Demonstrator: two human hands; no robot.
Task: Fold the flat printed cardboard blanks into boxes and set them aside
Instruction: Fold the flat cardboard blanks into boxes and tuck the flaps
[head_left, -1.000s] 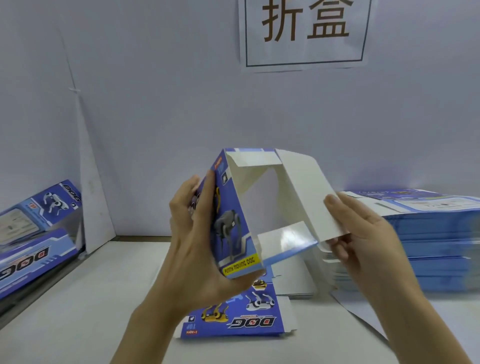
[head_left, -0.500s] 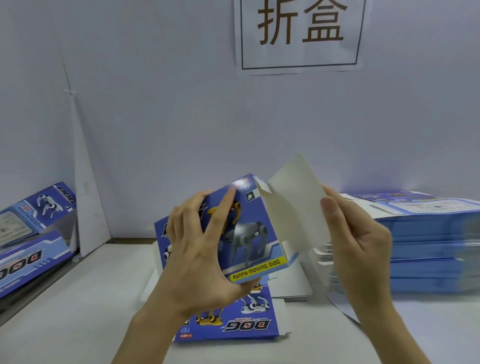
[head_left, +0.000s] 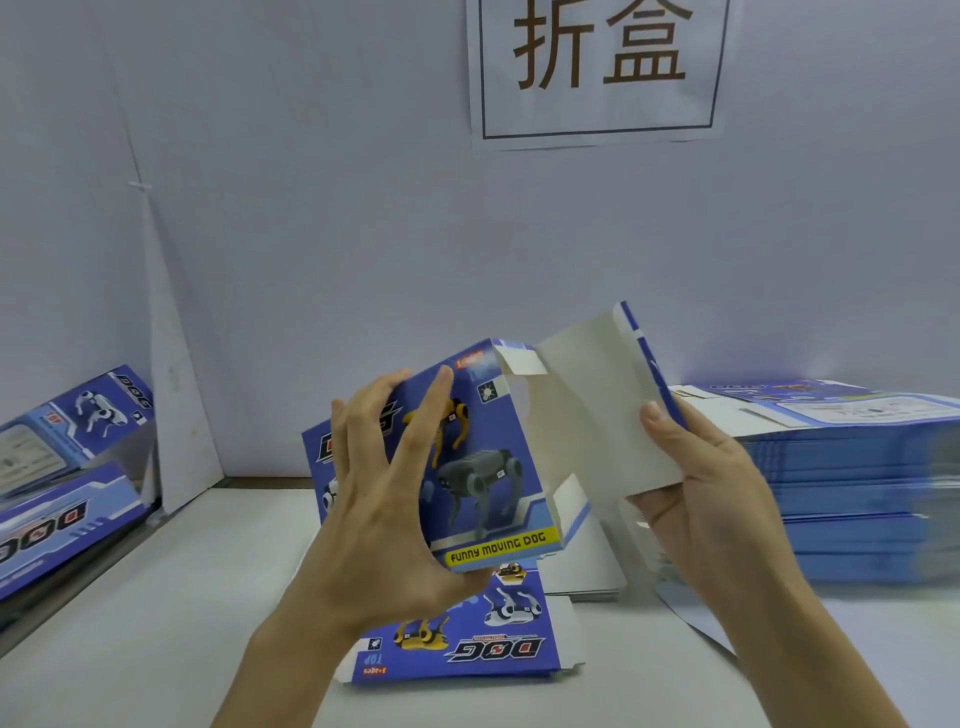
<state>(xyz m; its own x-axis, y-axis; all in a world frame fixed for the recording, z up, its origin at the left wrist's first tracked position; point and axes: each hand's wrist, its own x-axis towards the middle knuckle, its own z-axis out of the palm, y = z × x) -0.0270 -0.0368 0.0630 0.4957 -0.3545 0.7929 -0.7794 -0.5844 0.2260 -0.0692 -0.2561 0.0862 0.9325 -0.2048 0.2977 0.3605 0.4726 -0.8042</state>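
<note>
**Both hands gripping**

The left hand (head_left: 387, 499) spreads its fingers (head_left: 371, 415) over the box (head_left: 488, 467) face, thumb under the lower edge. The right hand (head_left: 711, 499) pinches the flap (head_left: 597, 415), thumb in front, fingers behind. Both forearms angle upward.

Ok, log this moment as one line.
left hand: holds half-formed box | right hand: pinches end flap | flat blank: on table below box | blank stack: at right | end: not yet closed

Box (head_left: 483, 467): "FUNNY MOVING DOG"; wall sign (head_left: 597, 67): "折盒".
</note>
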